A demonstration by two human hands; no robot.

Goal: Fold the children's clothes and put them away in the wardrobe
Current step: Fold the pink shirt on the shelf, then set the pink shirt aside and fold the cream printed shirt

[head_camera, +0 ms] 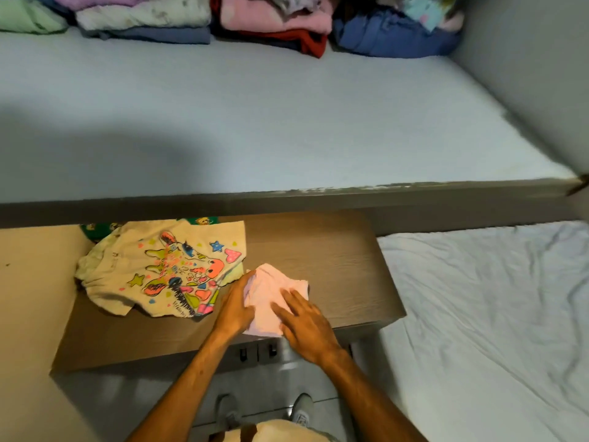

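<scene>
Both hands work a small pink garment [274,298] at the near right of the brown surface [334,260]: left hand [236,309] pinches its left edge, right hand [306,323] presses flat, fingers apart. Folding seems underway; next, probably stack it on the wardrobe shelf [255,122] beyond, then fold the giraffe shirt [159,266] lying left.

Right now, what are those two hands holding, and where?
A small pale pink cloth garment: left hand grips its left edge, right hand lies flat on top.

The wooden surface [334,256] lies bare right of the pink cloth [271,301]; the giraffe-print shirt [165,269] fills its left part; the shelf [255,122] above is open across its front, with folded stacks [271,23] lining its back; a side wall [526,74] closes the right.
</scene>
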